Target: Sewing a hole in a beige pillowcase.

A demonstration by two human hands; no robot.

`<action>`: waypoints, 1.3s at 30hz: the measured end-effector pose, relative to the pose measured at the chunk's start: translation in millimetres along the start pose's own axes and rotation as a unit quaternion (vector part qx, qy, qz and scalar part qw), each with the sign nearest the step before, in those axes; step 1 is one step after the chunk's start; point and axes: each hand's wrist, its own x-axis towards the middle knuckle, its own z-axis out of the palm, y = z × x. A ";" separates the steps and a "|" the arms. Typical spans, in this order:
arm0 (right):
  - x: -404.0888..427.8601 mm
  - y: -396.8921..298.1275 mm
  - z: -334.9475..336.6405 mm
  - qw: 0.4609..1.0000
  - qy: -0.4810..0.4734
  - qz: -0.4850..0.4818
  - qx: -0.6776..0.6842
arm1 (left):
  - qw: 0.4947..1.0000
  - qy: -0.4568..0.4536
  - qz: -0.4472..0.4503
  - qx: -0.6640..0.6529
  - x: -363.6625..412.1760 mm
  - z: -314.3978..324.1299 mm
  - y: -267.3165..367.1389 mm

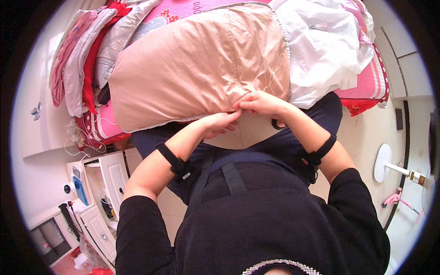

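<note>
A beige quilted cloth with a grey-white edging lies across the bed before me. Both my hands are at its near edge, close to the middle. My right hand pinches the cloth's edge between thumb and fingers. Just left of it and slightly lower, my left hand has its fingertips at the same edge, with the other fingers loosely bent below. A long pale thread lies in loops on the cloth above my right hand. Whether a needle is between my fingers cannot be made out.
White crumpled fabric lies at the right on the pink bed cover. Folded clothes are piled at the left. Below them stand a white cabinet with an open door and trailing cables. A white fan stand is on the right.
</note>
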 end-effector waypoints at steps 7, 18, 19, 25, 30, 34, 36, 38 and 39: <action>-26.1 -75.4 10.3 0.976 -0.020 -0.070 0.204 | 0.898 -0.162 0.259 -0.315 -43.9 13.3 14.9; -6.8 -52.0 10.4 0.901 0.067 -0.080 0.421 | 0.846 -0.058 0.382 -0.368 -43.0 6.3 24.6; -7.0 -49.0 8.9 0.892 0.067 -0.087 0.438 | 0.851 -0.037 0.360 -0.380 -42.2 7.8 24.9; -23.2 -42.5 9.9 0.910 0.080 -0.023 0.406 | 0.831 -0.121 0.310 -0.446 -6.3 16.7 13.1; -34.2 -35.9 -1.1 0.952 0.160 -0.026 0.261 | 0.854 -0.005 0.288 -0.433 -5.6 17.6 9.7; -38.5 -23.7 -8.7 0.976 0.170 -0.021 0.134 | 0.882 -0.027 0.238 -0.407 -18.7 25.7 1.7; -35.3 -22.1 -3.0 0.983 0.162 -0.033 0.076 | 0.903 -0.079 0.172 -0.386 -34.6 25.3 7.1; -27.2 -10.4 2.4 0.982 0.173 -0.074 -0.001 | 0.940 -0.063 0.131 -0.309 -39.3 19.5 11.4; -19.5 2.1 2.2 0.982 0.174 -0.074 0.000 | 0.968 -0.047 0.092 -0.230 -40.6 16.9 15.9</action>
